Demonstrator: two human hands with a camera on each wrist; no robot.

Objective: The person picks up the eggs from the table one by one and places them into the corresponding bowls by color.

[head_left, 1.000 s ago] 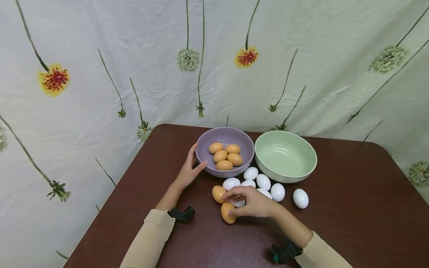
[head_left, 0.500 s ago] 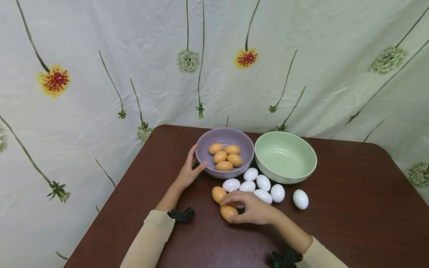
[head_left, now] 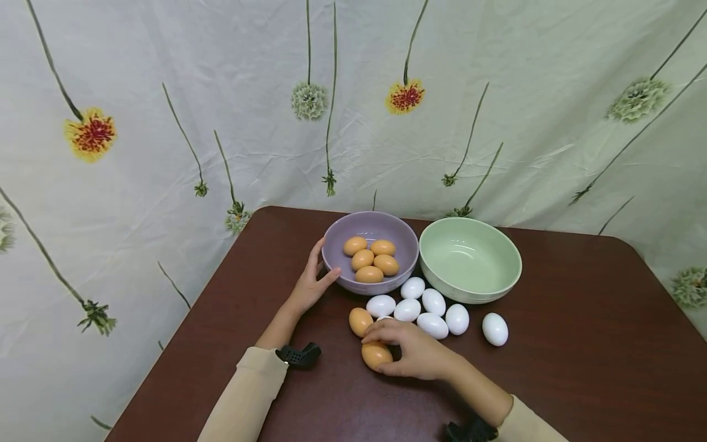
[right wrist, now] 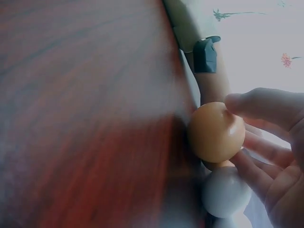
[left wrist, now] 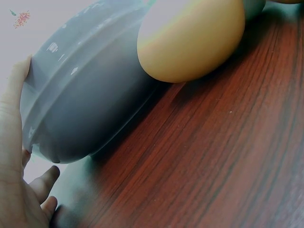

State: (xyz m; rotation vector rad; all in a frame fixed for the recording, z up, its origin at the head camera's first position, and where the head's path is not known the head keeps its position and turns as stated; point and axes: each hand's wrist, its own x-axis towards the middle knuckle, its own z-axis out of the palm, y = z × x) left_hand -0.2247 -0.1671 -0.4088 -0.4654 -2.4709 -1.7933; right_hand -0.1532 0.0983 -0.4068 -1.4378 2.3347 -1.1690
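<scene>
In the head view my left hand (head_left: 310,283) rests against the left side of a purple bowl (head_left: 369,217), thumb at the rim and fingers along the outer wall. The bowl (left wrist: 90,85) fills much of the left wrist view. Several brown eggs (head_left: 363,258) lie inside it. Between thumb and fingers, my right hand (head_left: 415,351) holds a brown egg (head_left: 377,356) low over the table. That egg (right wrist: 214,132) shows clearly in the right wrist view. Another brown egg (head_left: 361,321) lies just behind it, and a white egg beside it is mostly hidden by my fingers.
A pale green bowl (head_left: 471,255) with nothing in it stands right of the purple one. Several white eggs (head_left: 407,310) cluster in front of both bowls, and a lone white egg (head_left: 495,329) lies farther right. The dark brown table (head_left: 585,344) backs onto a flowered cloth.
My right hand has shifted slightly toward the near side, its thumb and fingers coming round the near brown egg, which has turned a little. The left hand stays at the purple bowl.
</scene>
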